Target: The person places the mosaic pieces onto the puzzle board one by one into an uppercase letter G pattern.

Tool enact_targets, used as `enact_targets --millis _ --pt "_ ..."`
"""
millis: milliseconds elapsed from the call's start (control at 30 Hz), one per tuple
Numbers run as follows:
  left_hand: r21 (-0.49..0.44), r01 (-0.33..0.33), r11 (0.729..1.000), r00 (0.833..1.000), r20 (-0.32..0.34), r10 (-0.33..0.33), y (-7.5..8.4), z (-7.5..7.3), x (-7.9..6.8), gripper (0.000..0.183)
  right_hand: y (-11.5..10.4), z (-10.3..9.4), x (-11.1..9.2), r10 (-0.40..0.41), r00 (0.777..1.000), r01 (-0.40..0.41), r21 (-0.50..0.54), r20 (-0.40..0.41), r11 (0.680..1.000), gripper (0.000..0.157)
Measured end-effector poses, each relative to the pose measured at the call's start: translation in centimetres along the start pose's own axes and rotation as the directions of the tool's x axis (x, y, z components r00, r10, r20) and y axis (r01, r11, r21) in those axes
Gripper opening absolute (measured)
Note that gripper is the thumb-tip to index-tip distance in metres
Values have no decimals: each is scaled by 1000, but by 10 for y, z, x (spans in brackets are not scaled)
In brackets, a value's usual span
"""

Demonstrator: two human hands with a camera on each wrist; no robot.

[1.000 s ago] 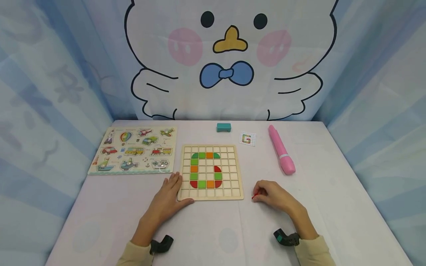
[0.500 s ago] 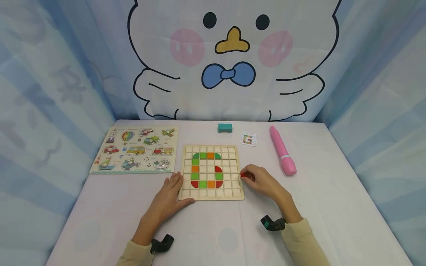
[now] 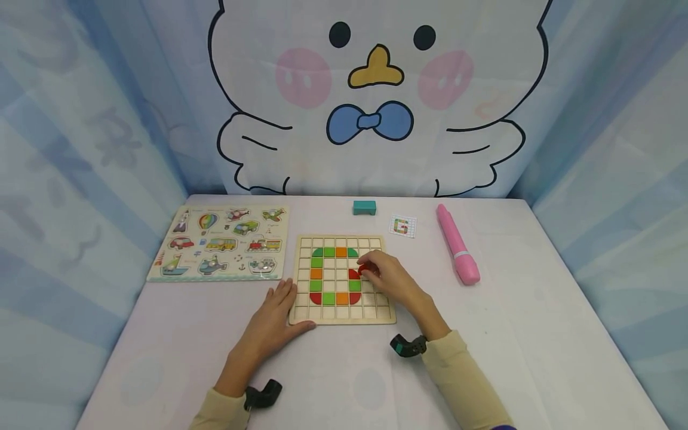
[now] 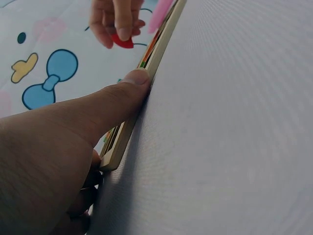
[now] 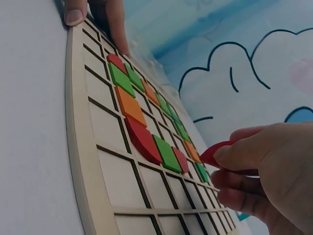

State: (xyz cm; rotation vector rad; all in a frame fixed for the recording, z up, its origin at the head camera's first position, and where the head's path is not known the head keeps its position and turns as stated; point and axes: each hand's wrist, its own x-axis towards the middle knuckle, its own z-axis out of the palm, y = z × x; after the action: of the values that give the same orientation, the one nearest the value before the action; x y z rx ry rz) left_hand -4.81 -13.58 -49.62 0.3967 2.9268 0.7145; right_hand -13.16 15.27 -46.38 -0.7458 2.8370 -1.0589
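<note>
A square wooden grid board [image 3: 379, 313] lies flat, with red, orange and green tiles [image 5: 129, 105] set in its cells in a broken ring. My left hand [image 3: 269, 322] rests at the board's near left corner, fingers straight along the left side. Its thumb [image 4: 115, 100] lies on the front edge. Over the right part of the board, my right hand [image 3: 395, 278] pinches a red tile [image 5: 211, 154] with a curved edge between thumb and fingertips. That tile is tilted and raised above the grid, close to the red tile [image 3: 353, 274] at the ring's right opening.
Left of the grid board lies a vehicle picture puzzle board [image 3: 161, 273]. Behind are a teal block [image 3: 364, 208] and a small card [image 3: 403, 226] with a coloured tile pattern. A pink pen-shaped thing [image 3: 458, 248] lies to the right. A printed curtain [image 3: 258, 170] borders the table's back.
My right hand has moved left and away from me, from the table right of the board to above its right cells, carrying the red tile. My left hand has stayed in place.
</note>
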Motion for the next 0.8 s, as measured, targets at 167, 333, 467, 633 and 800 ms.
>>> enact_targets --millis 167,333,467,633,800 --pt "-6 3 1000 1000 8 -3 1 -1 0 99 -5 11 12 17 1000 -17 -8 19 1000 18" --pt "1 12 1000 1000 17 -12 1 -1 1 99 -9 20 20 35 999 -35 -17 37 999 15" --pt "2 17 1000 1000 16 -17 2 -1 1 99 -9 26 22 49 998 -48 -23 44 999 15" --pt "8 17 1000 1000 17 -17 3 -2 1 99 -8 30 21 41 998 -41 -7 44 999 13" --pt "14 2 1000 1000 8 -2 1 -2 0 100 -5 31 23 3 999 -2 -13 33 1000 11"
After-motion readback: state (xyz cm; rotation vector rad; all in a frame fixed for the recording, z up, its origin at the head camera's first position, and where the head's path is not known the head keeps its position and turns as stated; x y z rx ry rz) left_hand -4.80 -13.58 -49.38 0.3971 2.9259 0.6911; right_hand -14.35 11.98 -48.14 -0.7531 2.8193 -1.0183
